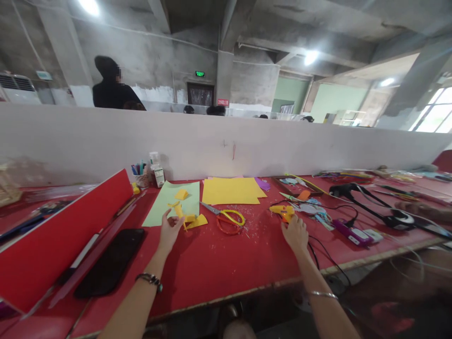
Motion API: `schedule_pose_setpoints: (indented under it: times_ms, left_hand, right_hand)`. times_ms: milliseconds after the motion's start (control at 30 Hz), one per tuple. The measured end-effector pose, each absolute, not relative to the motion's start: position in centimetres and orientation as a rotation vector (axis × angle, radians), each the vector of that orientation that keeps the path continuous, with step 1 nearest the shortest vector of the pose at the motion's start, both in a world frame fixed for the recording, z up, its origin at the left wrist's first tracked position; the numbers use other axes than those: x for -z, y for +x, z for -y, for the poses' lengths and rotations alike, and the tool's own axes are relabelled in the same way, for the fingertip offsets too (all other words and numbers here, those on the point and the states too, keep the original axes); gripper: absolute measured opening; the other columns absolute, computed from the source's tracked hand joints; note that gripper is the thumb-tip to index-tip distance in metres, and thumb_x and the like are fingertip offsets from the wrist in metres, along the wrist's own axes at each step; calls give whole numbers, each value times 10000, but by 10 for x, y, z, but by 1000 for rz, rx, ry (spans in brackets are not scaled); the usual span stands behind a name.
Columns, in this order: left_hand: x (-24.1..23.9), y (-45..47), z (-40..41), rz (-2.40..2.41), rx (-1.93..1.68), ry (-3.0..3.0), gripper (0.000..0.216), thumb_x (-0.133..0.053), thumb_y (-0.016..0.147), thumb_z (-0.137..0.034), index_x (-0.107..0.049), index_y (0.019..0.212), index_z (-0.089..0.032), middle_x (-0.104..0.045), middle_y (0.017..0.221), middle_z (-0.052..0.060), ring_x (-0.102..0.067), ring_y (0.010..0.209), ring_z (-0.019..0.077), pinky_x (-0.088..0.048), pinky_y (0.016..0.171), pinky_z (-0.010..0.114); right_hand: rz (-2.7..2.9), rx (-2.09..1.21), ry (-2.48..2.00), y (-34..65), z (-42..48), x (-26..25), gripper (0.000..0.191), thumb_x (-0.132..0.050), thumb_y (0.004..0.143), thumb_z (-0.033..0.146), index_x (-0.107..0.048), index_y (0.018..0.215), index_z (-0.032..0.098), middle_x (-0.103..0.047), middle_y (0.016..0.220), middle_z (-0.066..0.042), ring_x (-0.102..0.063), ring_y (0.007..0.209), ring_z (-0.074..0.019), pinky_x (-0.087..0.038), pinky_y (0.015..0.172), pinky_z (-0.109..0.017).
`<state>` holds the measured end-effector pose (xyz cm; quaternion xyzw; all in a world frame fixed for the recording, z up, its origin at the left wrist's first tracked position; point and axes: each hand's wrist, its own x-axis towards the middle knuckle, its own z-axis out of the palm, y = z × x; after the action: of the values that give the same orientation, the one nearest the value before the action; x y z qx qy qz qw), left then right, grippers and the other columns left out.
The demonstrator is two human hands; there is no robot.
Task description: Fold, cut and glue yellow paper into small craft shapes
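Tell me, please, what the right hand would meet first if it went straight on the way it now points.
Most likely the yellow glue gun, lying on the red table just ahead of the right hand; whether the fingertips already touch it is unclear.

light: I see bright ceiling lamps (310, 57), window (436, 113) glare right | edges: wide-angle bending | focus: mildly soft
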<state>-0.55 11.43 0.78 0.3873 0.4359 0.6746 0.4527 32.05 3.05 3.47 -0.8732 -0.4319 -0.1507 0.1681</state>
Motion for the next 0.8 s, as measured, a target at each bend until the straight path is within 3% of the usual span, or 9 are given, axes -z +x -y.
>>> schedule_pose_setpoints:
  times_ms: [200,400,600,800]
  left_hand:
    - [-4,-5,-118,-1089,-1677,983,486,-667,446,-291,-450,865,-178,-441,509,-105,-460,468,71,-393,517,211]
    - [-9,-4,-112,-1149,-1625,1040,447,-658,448,-326,-509,836,-161,-433,531,-84,-434,471,68,-355,470,192]
    - [-8,-3,-109,-1189,-1589,1186,447,-617,485,-332,-537,889,-158,-419,525,-87,-384,420,61,-318,432,194]
    - [-6,-1,-106,-1325,-1573,1467,367,-579,525,-295,-565,870,-173,-443,539,-69,-410,465,97,-348,503,231]
  right_hand:
    - [1304,745,-2432,294,3,-15,414,-361,755,213,-425,1109,8,-528,960,-218,-485,887,-293,-394,679,-371]
    - [1750,460,-2362,237,12,-8,318,-312,780,155,-547,994,136,-548,981,-147,-500,880,-231,-398,693,-325]
    - [1808,469,-2352,214,4,-9,343,-324,771,128,-537,1039,127,-554,1009,-147,-505,883,-225,-396,724,-337]
    - [1776,461,-2261,220,8,-2,350,-313,793,180,-526,1067,133,-539,1046,-150,-504,925,-232,-378,783,-348]
